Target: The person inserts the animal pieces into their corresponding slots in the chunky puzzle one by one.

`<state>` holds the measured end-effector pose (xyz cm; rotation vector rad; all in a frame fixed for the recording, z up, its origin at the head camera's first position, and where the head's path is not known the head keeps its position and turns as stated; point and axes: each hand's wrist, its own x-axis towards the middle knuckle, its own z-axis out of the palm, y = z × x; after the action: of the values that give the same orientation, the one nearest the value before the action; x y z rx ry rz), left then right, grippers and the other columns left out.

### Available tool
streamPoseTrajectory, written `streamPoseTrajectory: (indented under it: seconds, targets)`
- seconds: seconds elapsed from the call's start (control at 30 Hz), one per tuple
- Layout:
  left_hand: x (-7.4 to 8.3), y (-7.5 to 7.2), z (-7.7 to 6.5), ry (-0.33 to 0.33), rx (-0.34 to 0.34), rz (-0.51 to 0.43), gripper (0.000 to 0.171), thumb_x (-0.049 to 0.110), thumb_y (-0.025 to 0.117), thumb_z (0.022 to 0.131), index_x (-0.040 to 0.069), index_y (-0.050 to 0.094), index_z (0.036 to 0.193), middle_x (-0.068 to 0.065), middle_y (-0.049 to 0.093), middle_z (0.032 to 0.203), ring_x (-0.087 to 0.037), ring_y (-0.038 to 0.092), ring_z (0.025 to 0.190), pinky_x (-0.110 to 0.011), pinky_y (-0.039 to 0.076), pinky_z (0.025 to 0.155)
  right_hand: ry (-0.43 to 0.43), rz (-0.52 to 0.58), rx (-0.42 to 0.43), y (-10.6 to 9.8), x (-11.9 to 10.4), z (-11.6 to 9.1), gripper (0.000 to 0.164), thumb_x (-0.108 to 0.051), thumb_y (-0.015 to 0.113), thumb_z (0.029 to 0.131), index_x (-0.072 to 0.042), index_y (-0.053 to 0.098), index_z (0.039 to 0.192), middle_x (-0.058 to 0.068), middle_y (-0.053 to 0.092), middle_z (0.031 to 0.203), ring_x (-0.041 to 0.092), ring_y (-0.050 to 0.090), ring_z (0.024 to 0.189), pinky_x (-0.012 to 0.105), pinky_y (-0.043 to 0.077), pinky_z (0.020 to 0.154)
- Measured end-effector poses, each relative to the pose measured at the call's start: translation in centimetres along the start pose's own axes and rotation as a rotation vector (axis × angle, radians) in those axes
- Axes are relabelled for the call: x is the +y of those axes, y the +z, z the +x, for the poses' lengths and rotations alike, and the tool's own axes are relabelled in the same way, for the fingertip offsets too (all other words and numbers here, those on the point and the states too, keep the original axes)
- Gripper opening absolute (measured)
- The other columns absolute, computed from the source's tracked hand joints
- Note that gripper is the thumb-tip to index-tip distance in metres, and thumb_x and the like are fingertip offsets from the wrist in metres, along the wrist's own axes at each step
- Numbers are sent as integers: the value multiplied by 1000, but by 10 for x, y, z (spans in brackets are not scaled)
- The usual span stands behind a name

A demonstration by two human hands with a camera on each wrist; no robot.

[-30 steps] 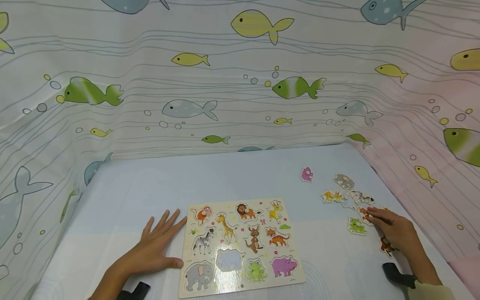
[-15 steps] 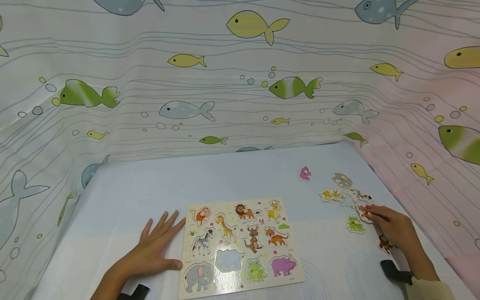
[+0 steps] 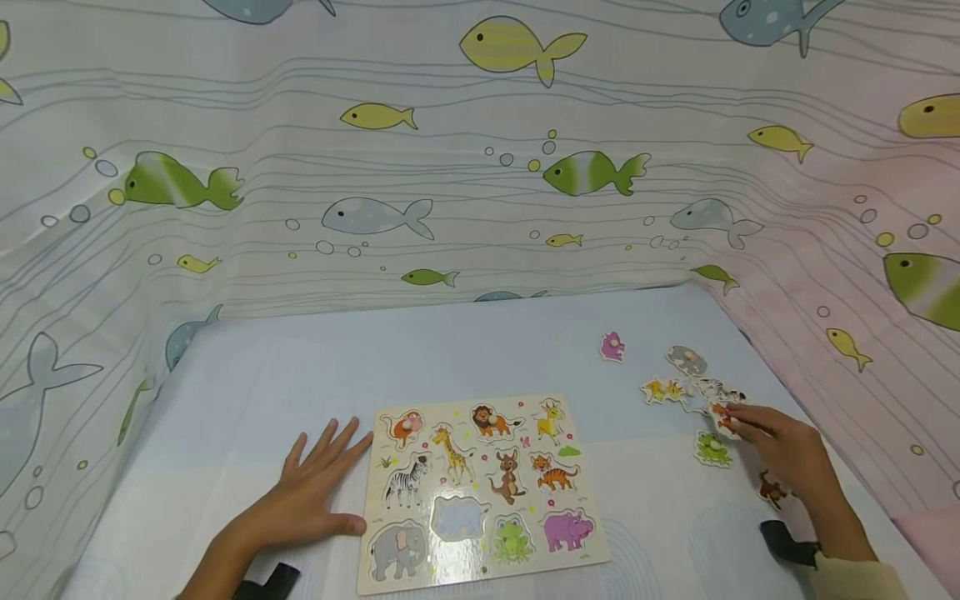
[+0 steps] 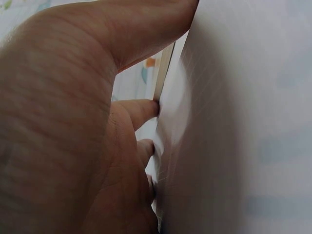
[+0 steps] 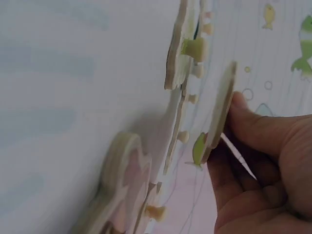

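Observation:
My right hand [image 3: 787, 454] pinches a thin wooden puzzle piece with an orange animal [image 3: 722, 419] between thumb and fingers. In the right wrist view the held piece [image 5: 222, 112] stands on edge, above the other knobbed pieces. A frog piece [image 3: 712, 450] lies just left of the hand, and a brown animal piece [image 3: 771, 489] is below it, by the wrist. Fingers spread, my left hand [image 3: 315, 492] rests flat at the left edge of the animal puzzle board [image 3: 525, 575]. Its thumb and index fingertip are right at that edge.
Farther back on the right lie a zebra piece [image 3: 723, 392], a yellow animal piece [image 3: 663, 391], a grey elephant piece [image 3: 686, 360] and a purple piece [image 3: 612, 347]. Fish-print cloth [image 3: 450, 167] rises behind the table. Black straps [image 3: 787, 543] sit at both wrists.
The right hand has raised the orange animal piece and shifted it slightly left and back. The left hand and the board have stayed in place.

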<state>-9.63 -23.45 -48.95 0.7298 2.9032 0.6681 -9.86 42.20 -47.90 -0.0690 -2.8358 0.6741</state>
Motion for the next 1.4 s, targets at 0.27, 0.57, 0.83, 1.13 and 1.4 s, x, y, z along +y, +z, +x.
streamPoseTrajectory:
  seconds: [0.27,0.57,0.83,1.13,1.4]
  targets:
    - [-1,2,1,-12,-5,-4,113,71,76,65,21,33,157,-18,23,165,-50,13,151,-67,-4,118,-62,35,10,-3,-30,0,29,-15,75,89,-14,75,118,14,73,119,-30,38,97,4,42,66]
    - [-2,2,0,-4,-2,1,113,71,76,65,21,33,157,-18,24,165,-50,13,151,-66,-4,118,-149,66,12,-5,-60,1,27,-13,76,87,-15,76,115,11,75,114,-34,35,101,-1,40,73]
    - [2,-1,0,-10,-3,-9,112,71,76,66,19,35,156,-18,25,165,-51,14,151,-67,-2,117,-183,52,10,3,-84,3,29,-10,79,83,-14,78,111,10,76,113,30,70,106,11,53,80]
    - [1,1,0,-1,5,-5,113,70,77,65,19,35,156,-19,25,164,-51,15,150,-67,-1,117,-319,84,52,16,-103,4,27,-5,81,79,-12,79,105,4,78,105,8,71,96,-4,40,78]
    - [0,2,1,-2,8,7,113,69,78,64,19,35,156,-19,25,164,-52,15,150,-69,1,116,-353,114,54,20,-112,3,27,-4,81,79,-12,79,104,1,77,107,-2,68,98,-5,39,83]
